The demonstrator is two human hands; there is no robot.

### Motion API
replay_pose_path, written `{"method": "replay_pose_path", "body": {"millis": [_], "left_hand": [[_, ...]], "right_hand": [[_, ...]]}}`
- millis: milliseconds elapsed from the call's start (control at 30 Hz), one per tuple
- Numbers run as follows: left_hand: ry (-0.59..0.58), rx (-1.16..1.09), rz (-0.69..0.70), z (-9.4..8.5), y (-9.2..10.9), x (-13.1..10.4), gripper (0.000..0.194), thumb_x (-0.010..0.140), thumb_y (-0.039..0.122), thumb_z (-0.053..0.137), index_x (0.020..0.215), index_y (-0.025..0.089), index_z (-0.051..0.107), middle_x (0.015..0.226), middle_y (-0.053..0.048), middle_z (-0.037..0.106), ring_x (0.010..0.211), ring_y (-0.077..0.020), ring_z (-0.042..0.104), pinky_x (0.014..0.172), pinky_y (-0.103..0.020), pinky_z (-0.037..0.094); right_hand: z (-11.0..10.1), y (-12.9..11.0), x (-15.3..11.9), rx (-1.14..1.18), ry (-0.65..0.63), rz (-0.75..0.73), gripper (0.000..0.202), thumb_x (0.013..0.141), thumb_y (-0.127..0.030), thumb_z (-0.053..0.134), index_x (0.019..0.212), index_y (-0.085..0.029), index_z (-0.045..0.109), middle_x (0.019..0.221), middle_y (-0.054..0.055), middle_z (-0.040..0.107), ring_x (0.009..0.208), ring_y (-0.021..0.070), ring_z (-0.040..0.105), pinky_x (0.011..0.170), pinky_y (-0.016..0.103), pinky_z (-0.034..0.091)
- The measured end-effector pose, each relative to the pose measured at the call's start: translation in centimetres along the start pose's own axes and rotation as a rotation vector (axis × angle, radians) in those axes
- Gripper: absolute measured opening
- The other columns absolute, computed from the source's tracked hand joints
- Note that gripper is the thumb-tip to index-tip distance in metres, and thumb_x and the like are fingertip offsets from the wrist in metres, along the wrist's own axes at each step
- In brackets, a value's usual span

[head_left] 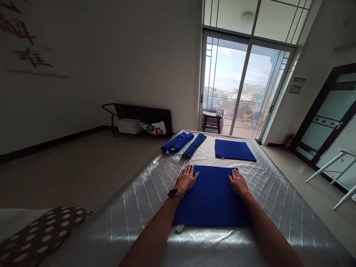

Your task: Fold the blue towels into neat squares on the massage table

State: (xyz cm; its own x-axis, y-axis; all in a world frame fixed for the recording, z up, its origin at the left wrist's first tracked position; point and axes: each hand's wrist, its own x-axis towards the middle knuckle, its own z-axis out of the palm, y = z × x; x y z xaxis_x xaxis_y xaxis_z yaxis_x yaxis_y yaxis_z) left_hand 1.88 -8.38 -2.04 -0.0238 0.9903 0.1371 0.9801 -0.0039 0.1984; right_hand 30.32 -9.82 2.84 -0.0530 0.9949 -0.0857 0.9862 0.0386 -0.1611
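A blue cloth point(213, 200) lies flat on the silver quilted table cover point(147, 193), with a small white tag at its near left edge. My left hand point(187, 178) rests flat on its far left corner, fingers stretched out, a watch on the wrist. On the far right corner lies my right hand point(238, 181), also flat with fingers extended. Beyond them, a second flat blue cloth point(235, 150) is at the right. Farther left are a rolled blue cloth point(194, 145) and a bulkier rolled or folded blue bundle point(177, 142).
Brown polka-dot fabric point(47, 230) is at the lower left. A black rack point(144, 113) holding a white box point(129, 126) stands by the wall. White stool legs point(330, 165) are at the right, near a dark-framed door point(330, 115). Glass sliding doors stand behind the table.
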Motion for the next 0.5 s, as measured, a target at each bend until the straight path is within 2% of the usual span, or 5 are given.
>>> {"method": "replay_pose_path", "body": {"millis": [133,333,433,500], "left_hand": [[-0.013,0.039,0.017,0.0,-0.2,0.1,0.073,0.099,0.057,0.024,0.154,0.011,0.038,0.162,-0.015,0.033,0.152,-0.0287,0.026,0.123,-0.047,0.022],[-0.043,0.061,-0.007,-0.1,-0.7,-0.1,0.077,0.1,0.059,0.018,0.155,0.007,0.034,0.163,-0.016,0.029,0.152,-0.0276,0.025,0.124,-0.046,0.02],[-0.015,0.055,0.012,-0.5,-1.0,-0.3,0.081,0.099,0.062,0.013,0.154,0.007,0.035,0.161,-0.019,0.033,0.151,-0.0304,0.028,0.123,-0.049,0.02],[0.003,0.063,0.034,-0.9,-0.4,0.1,0.081,0.099,0.062,0.014,0.153,0.006,0.037,0.159,-0.021,0.037,0.149,-0.0341,0.032,0.123,-0.052,0.02]], "right_hand": [[-0.1,0.4,1.0,0.024,-0.016,0.001,0.065,0.102,-0.039,0.02,0.159,-0.007,0.022,0.166,0.012,0.021,0.155,0.0166,0.013,0.124,0.037,0.011],[0.8,0.7,1.5,0.077,0.031,-0.011,0.066,0.102,-0.038,0.02,0.159,-0.005,0.02,0.166,0.012,0.019,0.155,0.0171,0.011,0.124,0.036,0.009],[1.0,0.7,1.5,0.104,0.034,-0.018,0.066,0.102,-0.038,0.02,0.159,-0.004,0.02,0.166,0.012,0.02,0.155,0.0171,0.011,0.124,0.037,0.009],[0.9,0.6,1.5,0.12,0.03,-0.021,0.066,0.102,-0.038,0.021,0.159,-0.004,0.021,0.166,0.012,0.02,0.155,0.0171,0.011,0.124,0.036,0.008]]}}
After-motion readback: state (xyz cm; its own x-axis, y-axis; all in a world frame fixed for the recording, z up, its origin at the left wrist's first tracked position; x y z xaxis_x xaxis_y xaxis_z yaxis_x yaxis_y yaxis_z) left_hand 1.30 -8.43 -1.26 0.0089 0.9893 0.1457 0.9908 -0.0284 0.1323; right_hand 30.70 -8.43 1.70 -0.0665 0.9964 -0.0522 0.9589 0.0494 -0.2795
